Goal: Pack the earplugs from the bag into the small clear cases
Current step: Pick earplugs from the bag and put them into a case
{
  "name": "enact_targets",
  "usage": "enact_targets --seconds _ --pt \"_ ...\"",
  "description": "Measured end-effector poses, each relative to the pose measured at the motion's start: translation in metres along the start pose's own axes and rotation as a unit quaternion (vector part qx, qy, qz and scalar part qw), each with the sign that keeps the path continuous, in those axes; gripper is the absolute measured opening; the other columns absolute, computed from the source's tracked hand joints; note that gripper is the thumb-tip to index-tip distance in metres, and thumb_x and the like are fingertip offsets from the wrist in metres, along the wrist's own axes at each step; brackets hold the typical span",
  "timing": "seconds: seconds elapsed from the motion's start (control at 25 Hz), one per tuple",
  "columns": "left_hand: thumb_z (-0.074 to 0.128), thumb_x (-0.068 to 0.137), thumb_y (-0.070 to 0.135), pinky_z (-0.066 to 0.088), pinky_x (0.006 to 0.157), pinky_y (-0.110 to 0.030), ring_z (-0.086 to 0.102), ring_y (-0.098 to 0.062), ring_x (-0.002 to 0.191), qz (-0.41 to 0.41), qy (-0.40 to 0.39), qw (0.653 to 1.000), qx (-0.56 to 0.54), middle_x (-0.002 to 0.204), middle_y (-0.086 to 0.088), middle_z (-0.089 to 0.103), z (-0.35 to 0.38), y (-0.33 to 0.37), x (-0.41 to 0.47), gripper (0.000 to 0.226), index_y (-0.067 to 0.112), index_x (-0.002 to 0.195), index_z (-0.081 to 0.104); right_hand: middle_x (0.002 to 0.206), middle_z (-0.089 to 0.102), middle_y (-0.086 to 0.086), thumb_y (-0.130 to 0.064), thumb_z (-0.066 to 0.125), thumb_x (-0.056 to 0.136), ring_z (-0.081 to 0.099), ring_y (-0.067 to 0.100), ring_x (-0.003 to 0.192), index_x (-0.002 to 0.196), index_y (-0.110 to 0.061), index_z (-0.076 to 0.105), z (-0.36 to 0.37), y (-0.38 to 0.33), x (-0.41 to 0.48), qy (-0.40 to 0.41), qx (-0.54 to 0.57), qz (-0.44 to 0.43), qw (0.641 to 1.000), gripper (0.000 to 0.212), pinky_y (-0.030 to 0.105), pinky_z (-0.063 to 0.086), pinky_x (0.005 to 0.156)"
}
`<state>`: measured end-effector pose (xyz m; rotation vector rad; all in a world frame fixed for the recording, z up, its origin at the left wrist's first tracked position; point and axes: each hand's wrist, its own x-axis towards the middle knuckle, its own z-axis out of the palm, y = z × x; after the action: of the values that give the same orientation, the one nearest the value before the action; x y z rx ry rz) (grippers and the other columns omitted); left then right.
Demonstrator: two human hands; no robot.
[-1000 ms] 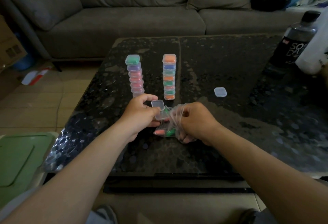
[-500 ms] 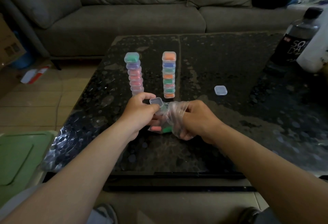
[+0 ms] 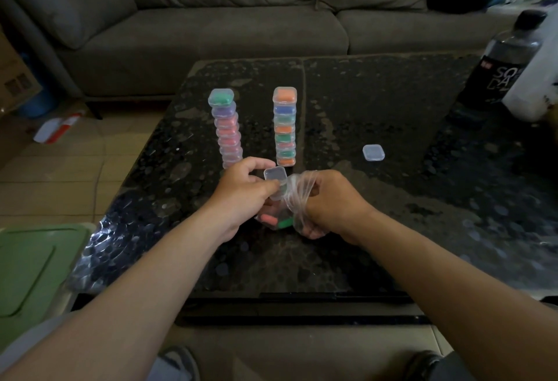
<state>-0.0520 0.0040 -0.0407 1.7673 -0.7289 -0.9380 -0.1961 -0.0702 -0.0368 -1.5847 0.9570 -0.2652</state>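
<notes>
Left hand pinches square clear case; right hand grips crinkled bag.

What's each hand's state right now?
Left hand: closed, holding a small clear case.
Right hand: closed, gripping the earplug bag.

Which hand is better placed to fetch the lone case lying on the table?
Right, probably. The lone case lies nearer the right hand, on its side, though that hand grips the bag; the left hand already holds a small case.
</notes>
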Motion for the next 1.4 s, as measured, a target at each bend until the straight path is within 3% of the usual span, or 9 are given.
enact_targets --seconds 0.16,0.48,0.64,0.8,0.92,1.04,1.12,1.24,1.4 --pt "0.068 0.096 0.009 0.055 0.050 -0.031 0.076 -0.021 0.069 0.004 -0.009 1.000 -0.012 0.095 -0.011 0.075 0.001 0.003 -0.002 0.027 0.033 0.106 0.063 0.078 0.073 0.011 -0.010 0.072 0.090 0.067 0.021 0.058 0.090 -0.024 0.072 -0.002 0.000 -0.001 0.003 -0.006 -0.011 1.000 0.013 0.028 0.053 0.048" --pt "0.073 0.091 0.005 0.062 0.065 -0.041 0.078 -0.026 0.081 0.011 0.013 0.999 -0.051 0.089 -0.012 0.077 -0.001 0.003 0.001 0.029 0.025 0.110 0.068 0.076 0.075 0.010 -0.017 0.075 0.089 0.072 0.023 0.063 0.101 -0.023 0.072 -0.009 -0.001 -0.006 -0.021 0.029 -0.023 0.999 0.014 0.040 0.063 0.064" --pt "0.075 0.088 0.003 0.064 0.084 -0.043 0.077 -0.021 0.089 0.012 0.061 0.996 -0.061 0.096 -0.004 0.074 -0.012 0.002 0.006 0.033 0.019 0.116 0.070 0.081 0.077 0.008 -0.006 0.071 0.091 0.076 0.023 0.076 0.103 -0.020 0.071 -0.015 -0.002 -0.010 0.023 0.039 -0.028 0.999 0.019 0.039 0.064 0.069" --pt "0.076 0.088 0.007 0.064 0.081 -0.039 0.075 -0.021 0.093 0.002 0.076 0.996 -0.046 0.117 -0.009 0.069 -0.017 0.000 0.007 0.033 0.024 0.116 0.068 0.086 0.077 0.010 0.003 0.067 0.089 0.077 0.020 0.077 0.100 -0.010 0.069 -0.023 -0.005 -0.015 0.046 0.044 -0.004 0.998 0.017 0.039 0.064 0.072" --pt "0.074 0.090 0.009 0.064 0.076 -0.035 0.075 -0.018 0.091 0.006 0.079 0.997 -0.017 0.117 -0.006 0.069 -0.019 0.002 0.003 0.032 0.027 0.116 0.067 0.086 0.076 0.005 -0.003 0.068 0.090 0.076 0.015 0.074 0.097 -0.016 0.067 -0.026 -0.005 -0.014 0.114 0.012 -0.010 0.993 0.014 0.035 0.064 0.070" --pt "0.071 0.092 0.010 0.058 0.067 -0.030 0.073 -0.016 0.083 0.030 0.094 0.995 0.015 0.103 -0.001 0.073 -0.021 0.011 -0.004 0.035 0.027 0.122 0.065 0.086 0.072 -0.003 -0.014 0.066 0.093 0.071 0.009 0.077 0.094 -0.027 0.065 -0.031 -0.006 -0.016 0.214 -0.067 -0.068 0.972 0.013 0.024 0.058 0.063" --pt "0.071 0.092 0.008 0.058 0.065 -0.029 0.075 -0.017 0.077 0.049 0.084 0.995 -0.003 0.092 -0.001 0.076 -0.020 0.018 -0.011 0.036 0.027 0.122 0.065 0.087 0.066 -0.009 -0.018 0.062 0.096 0.065 0.005 0.077 0.098 -0.028 0.063 -0.035 -0.008 -0.021 0.236 -0.168 -0.138 0.947 0.010 0.016 0.050 0.061" --pt "0.071 0.092 0.004 0.063 0.070 -0.036 0.077 -0.018 0.078 0.075 0.026 0.996 -0.034 0.082 -0.002 0.079 -0.012 0.025 -0.023 0.036 0.032 0.115 0.065 0.093 0.062 -0.014 -0.015 0.063 0.096 0.061 0.002 0.084 0.104 -0.027 0.066 -0.035 -0.011 -0.031 0.214 -0.263 -0.239 0.910 0.015 0.017 0.052 0.071" --pt "0.070 0.093 0.001 0.064 0.074 -0.043 0.076 -0.021 0.076 0.109 -0.008 0.993 -0.033 0.079 -0.009 0.077 -0.004 0.023 -0.028 0.037 0.027 0.119 0.068 0.095 0.062 -0.018 -0.013 0.069 0.092 0.061 -0.002 0.088 0.104 -0.026 0.071 -0.025 -0.008 -0.035 0.166 -0.259 -0.302 0.902 0.018 0.014 0.053 0.078"
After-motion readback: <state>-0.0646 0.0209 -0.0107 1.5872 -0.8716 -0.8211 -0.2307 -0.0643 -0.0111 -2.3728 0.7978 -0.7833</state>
